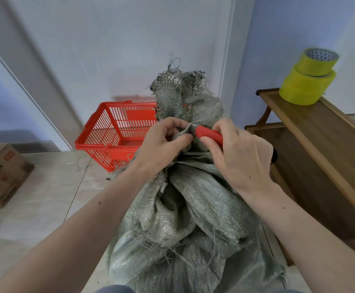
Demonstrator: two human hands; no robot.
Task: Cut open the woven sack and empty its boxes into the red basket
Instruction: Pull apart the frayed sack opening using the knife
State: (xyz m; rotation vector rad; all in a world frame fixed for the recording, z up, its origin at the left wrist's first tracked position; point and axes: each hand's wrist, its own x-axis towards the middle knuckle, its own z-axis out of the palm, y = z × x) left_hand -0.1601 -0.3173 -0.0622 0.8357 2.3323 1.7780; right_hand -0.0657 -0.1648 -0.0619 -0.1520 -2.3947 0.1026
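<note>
The right hand [239, 154] is curled around the red handle of a utility knife [209, 135], thumb laid along its near side, with the short metal blade pointing left into the gathered neck of the sack. The left hand [161, 144] pinches a fold of the sack's fabric between thumb and bent fingers, right at the blade tip, so the two hands nearly meet. Neither hand has slack in its fingers; both are closed on what they hold.

The grey-green woven sack [193, 208] stands upright between the person's forearms, its top cinched tight, with a frayed tuft of weave sticking up above the hands. It looks full, but no boxes can be seen through the cloth.

To do this cut well, the left hand should probably keep the fabric taut and stay clear of the blade's path, while the knife draws away from those fingers in short, shallow strokes so the contents are not nicked.

The red basket [117, 134] sits on the tiled floor just behind and left of the sack, open side up. A cardboard box [1, 174] lies at the far left. At right, two stacked rolls of yellow tape [308, 81] rest on a wooden table [320, 134].
</note>
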